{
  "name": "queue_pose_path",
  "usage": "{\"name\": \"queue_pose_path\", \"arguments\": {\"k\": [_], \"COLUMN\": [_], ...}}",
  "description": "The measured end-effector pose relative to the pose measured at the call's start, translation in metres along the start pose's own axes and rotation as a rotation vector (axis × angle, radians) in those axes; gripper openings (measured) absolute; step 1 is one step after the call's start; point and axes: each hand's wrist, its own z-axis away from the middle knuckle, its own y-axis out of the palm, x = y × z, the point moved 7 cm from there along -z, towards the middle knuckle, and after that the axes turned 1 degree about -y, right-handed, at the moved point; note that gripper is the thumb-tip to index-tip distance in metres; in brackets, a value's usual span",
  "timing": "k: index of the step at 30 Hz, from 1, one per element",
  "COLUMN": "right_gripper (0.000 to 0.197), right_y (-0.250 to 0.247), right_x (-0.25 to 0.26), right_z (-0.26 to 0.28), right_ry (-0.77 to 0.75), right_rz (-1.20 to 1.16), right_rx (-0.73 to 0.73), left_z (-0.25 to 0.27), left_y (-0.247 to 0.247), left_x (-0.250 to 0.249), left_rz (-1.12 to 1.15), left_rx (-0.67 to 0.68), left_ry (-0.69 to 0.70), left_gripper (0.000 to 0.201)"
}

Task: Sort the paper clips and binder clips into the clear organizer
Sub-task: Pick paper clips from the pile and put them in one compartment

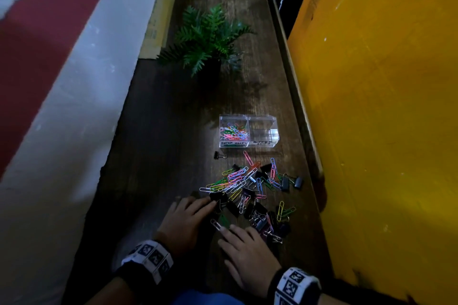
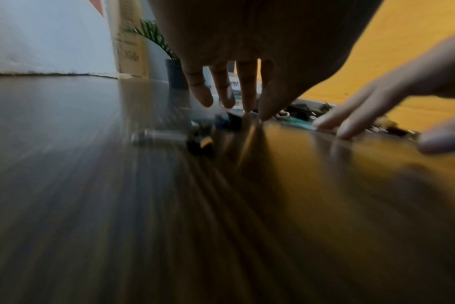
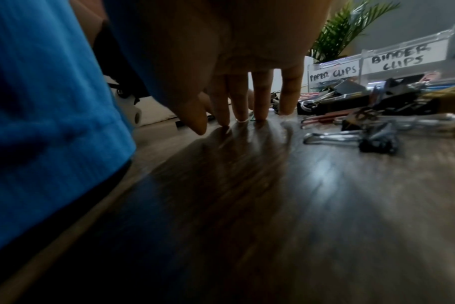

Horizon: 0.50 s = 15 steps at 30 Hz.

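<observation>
The right hand [image 1: 247, 252] lies nearest, fingers straight and spread flat on the dark wooden table [image 1: 161, 156], holding nothing, its fingertips beside a white paper clip [image 1: 216, 224]. The left hand [image 1: 184, 220] also rests with fingers extended, tips touching a black binder clip [image 1: 218, 197] at the near edge of the mixed pile of coloured paper clips and black binder clips [image 1: 250, 188]. Beyond the pile stands the clear two-compartment organizer [image 1: 247, 131]: coloured paper clips fill its left compartment. A green fern plant [image 1: 205, 37] stands farther back.
</observation>
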Motion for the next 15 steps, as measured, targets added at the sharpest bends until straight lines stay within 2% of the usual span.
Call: {"name": "queue_pose_path", "arguments": {"k": [3, 8, 12, 15], "right_gripper": [0.039, 0.038, 0.046, 0.046], "right_y": [-0.003, -0.011, -0.006, -0.002], "right_x": [0.000, -0.003, -0.005, -0.004], "right_z": [0.006, 0.008, -0.001, -0.003], "right_ry": [-0.003, 0.015, 0.083, 0.078], "right_rz": [-0.023, -0.079, -0.056, -0.053], "right_rx": [0.006, -0.075, -0.036, -0.018], "left_z": [0.011, 0.022, 0.020, 0.019], "left_y": [0.009, 0.007, 0.006, 0.004], "left_x": [-0.003, -0.008, -0.009, -0.008], "left_rz": [-0.002, 0.011, -0.027, -0.042], "left_rx": [0.027, 0.007, 0.030, 0.055], "left_ry": [0.012, 0.025, 0.001, -0.034], "left_gripper": [0.056, 0.053, 0.056, 0.057]}}
